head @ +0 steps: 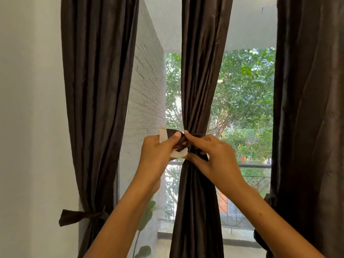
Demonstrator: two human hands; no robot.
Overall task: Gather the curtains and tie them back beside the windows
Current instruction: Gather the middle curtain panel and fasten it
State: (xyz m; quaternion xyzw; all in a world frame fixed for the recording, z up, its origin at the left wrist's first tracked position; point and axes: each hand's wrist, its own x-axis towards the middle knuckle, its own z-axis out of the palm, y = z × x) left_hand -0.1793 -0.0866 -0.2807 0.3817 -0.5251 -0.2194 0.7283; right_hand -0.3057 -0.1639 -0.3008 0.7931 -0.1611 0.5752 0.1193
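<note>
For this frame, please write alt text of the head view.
Both hands, left hand and right hand, pinch a dark tieback around the gathered middle curtain. The left curtain is already tied; greenery shows through the window.

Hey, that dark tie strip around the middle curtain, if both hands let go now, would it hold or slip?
The tie strip probably goes slack: it looks floppy, folded over in the left hand. The middle curtain looks smooth and sheeny, so likely slippery.

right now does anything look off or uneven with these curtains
Slightly. The middle curtain is being cinched much higher than the left curtain, whose tie sits far lower. The left hand and right hand grip its band, whose pale underside shows. Nothing looks torn.
</note>
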